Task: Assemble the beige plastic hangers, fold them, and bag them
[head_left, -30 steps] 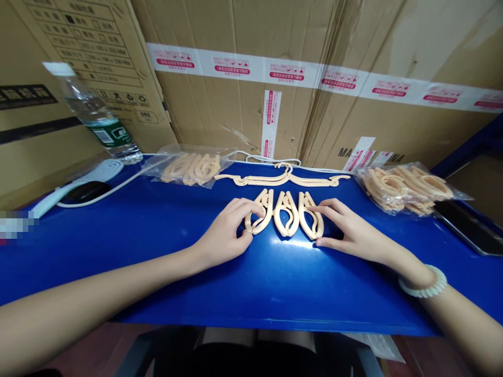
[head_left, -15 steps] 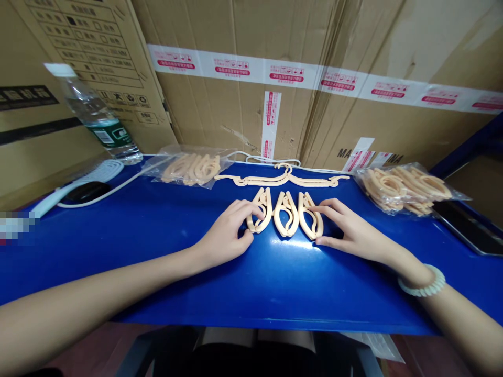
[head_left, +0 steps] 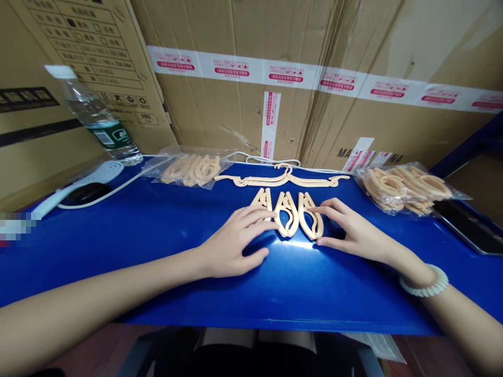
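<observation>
Head view: my left hand [head_left: 241, 238] open over left folded hanger [head_left: 268, 200], right hand [head_left: 348, 230] at right folded hanger [head_left: 301, 210], can't tell if gripping; hangers on desk [head_left: 283, 293]. Likely aligning step; next probably calls for light fingertip nudge.

Left grip [head_left: 234, 242] over left folded hanger [head_left: 269, 199]; right grip [head_left: 351, 231] touching right folded hanger [head_left: 301, 209]

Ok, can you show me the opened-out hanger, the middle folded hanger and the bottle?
Opened-out hanger [head_left: 290, 178]: head view, where its two arms meet.
Middle folded hanger [head_left: 294, 212]: head view, its right-hand bar.
Bottle [head_left: 110, 134]: head view, its green label.
</observation>
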Available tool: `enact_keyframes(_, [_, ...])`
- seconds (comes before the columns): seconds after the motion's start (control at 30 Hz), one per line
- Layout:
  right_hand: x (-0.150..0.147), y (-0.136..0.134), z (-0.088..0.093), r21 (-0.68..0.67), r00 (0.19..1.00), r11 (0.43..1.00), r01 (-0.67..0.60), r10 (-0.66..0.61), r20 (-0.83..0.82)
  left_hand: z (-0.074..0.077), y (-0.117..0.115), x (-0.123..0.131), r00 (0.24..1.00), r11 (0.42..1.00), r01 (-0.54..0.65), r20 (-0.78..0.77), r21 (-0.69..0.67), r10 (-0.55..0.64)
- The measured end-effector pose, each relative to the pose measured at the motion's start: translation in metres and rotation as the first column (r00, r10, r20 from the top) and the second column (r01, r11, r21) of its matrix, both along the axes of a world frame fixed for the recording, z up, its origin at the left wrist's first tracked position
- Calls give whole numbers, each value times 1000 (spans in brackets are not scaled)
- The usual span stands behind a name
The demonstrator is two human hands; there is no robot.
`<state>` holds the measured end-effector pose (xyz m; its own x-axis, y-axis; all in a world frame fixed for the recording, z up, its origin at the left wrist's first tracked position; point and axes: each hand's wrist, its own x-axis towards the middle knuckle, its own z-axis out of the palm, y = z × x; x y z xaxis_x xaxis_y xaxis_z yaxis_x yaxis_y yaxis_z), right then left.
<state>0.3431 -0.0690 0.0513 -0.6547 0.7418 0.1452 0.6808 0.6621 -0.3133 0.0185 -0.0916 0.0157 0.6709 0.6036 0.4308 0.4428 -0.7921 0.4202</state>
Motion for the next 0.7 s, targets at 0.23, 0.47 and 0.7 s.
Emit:
enact_keyframes(0.23, [-1,-4,3,-12,997,997,-75,75,-6,2,-6,0,962,993,118,-250,13,-112])
enact_keyframes(0.47, [-3,-1,-2,-17,994,995,-100,99,-39,2,-7,1,956,996,92,-282,20,-83])
enact_keyframes(0.7, [-3,-1,-4,17,994,995,-96,97,-48,1,-7,2,977,997,82,-200,10,-78])
